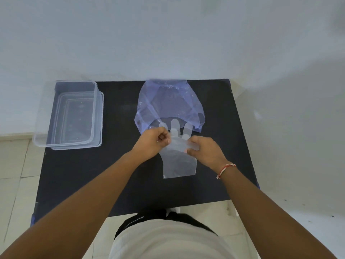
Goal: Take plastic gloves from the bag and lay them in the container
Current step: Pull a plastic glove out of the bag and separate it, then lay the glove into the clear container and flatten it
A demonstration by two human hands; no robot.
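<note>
Both hands were pinched shut on one clear plastic glove (178, 157) in the middle of the dark counter (74, 174). The left hand (152, 142) gripped its left edge, the right hand (203, 152), a red-and-white thread (225, 170) at the wrist, its right edge. The glove's fingers pointed away, reaching the mouth of the bluish bag (168, 103) lying just beyond. The clear container (70, 114) sat well apart at the counter's left edge.

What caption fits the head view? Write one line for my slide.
Both hands, left and right, pinch a clear plastic glove before the blue bag; the empty container waits at left.
</note>
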